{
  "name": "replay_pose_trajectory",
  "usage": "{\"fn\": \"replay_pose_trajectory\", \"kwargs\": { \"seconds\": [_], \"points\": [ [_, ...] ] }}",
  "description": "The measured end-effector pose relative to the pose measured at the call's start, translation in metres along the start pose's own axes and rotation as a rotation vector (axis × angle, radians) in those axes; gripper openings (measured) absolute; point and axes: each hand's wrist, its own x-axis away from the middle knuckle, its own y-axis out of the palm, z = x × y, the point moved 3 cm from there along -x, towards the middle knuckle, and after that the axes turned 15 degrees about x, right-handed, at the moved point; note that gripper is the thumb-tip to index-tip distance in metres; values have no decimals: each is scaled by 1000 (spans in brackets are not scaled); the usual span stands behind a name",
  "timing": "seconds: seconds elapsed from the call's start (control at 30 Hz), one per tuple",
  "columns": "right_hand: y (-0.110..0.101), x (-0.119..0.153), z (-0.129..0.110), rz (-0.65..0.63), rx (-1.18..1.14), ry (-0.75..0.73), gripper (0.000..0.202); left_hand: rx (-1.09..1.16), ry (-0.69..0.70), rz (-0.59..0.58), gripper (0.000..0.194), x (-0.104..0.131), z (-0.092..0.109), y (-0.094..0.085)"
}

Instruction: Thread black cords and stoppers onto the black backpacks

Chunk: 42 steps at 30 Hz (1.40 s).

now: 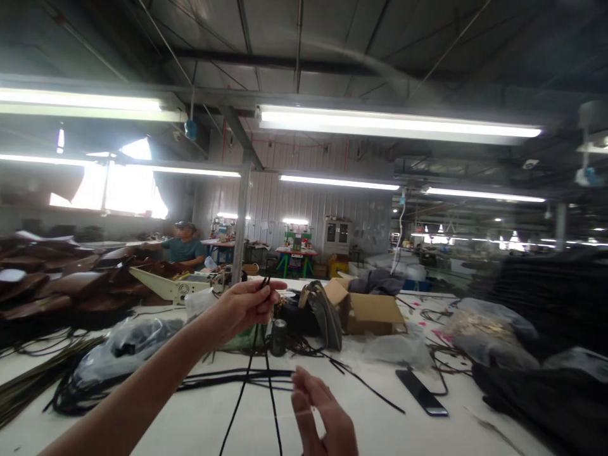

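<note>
My left hand [251, 301] is raised in the middle, thumb and fingers closed on a thin black cord [246, 380]. Two short ends stick up above the fingers. Below the hand, two strands spread apart and run down past the bottom of the view. To the right of these strands, lower down, is my right hand [325, 415], slightly blurred. Its fingers point upward, a little bent, with a gap between thumb and fingers and nothing visible in them. Behind the strands, a bundle of black cords [213, 379] lies across the white table [190, 424].
A dark can [278, 337] stands behind my left hand. Beyond are a cardboard box [375, 313] and a dark bag [323, 316]. A phone [422, 392] lies at right, near plastic bags [494, 329]. Cord bundles [42, 373] lie left. A person [185, 246] sits behind.
</note>
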Motion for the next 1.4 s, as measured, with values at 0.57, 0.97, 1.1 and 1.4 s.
{"fn": "replay_pose_trajectory", "kwargs": {
  "seconds": [0.57, 0.97, 1.1, 1.4],
  "points": [
    [110, -11, -40, -378, -371, -20, 71, -8, 72, 5, 58, 14, 8, -14],
    [104, -14, -39, -385, -333, -18, 67, 13, 90, 92, 55, 15, 7, -20],
    [102, -22, -45, -434, -348, -25, 57, 5, 54, 74, 58, 12, 9, -26],
    [91, -49, -56, -452, -417, -22, 51, 99, 108, 73, 27, 0, 25, -29]
  ]
}}
